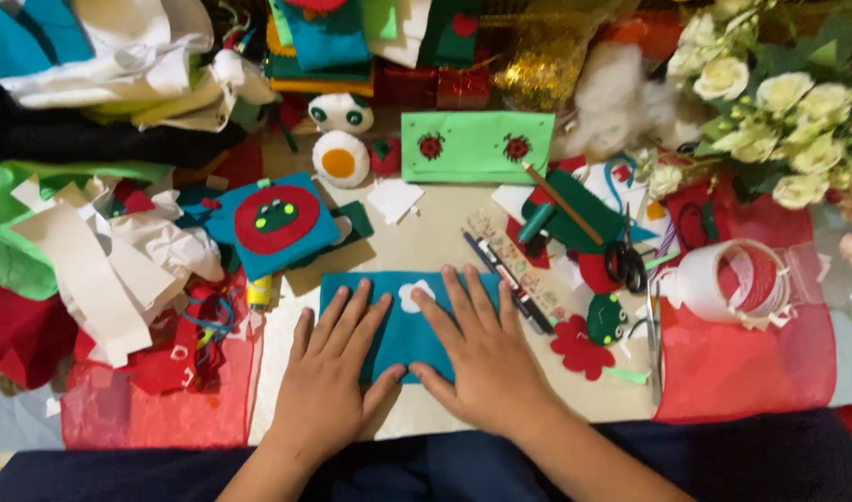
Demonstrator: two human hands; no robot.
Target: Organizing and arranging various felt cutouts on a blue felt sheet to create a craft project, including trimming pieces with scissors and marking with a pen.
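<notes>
1. The left hand lies flat at 6 o'clock, fingers spread and straight, pressing the near left part of a teal felt sheet; it grips nothing.
2. The right hand lies flat just beside it, thumbs near each other, fingers splayed over the sheet's right half; it clasps nothing either.
3. The teal felt sheet rests on the pale surface at the centre, a small white cloud shape on it between the two hands.
4. At 3 o'clock lie a red felt flower, black scissors and a roll of clear tape.
5. At 10 o'clock sits a blue felt square with a red disc; white paper strips lie at 9 o'clock.
6. At 12 o'clock lies a green felt strip with two ladybirds; cream roses fill 2 o'clock.
</notes>
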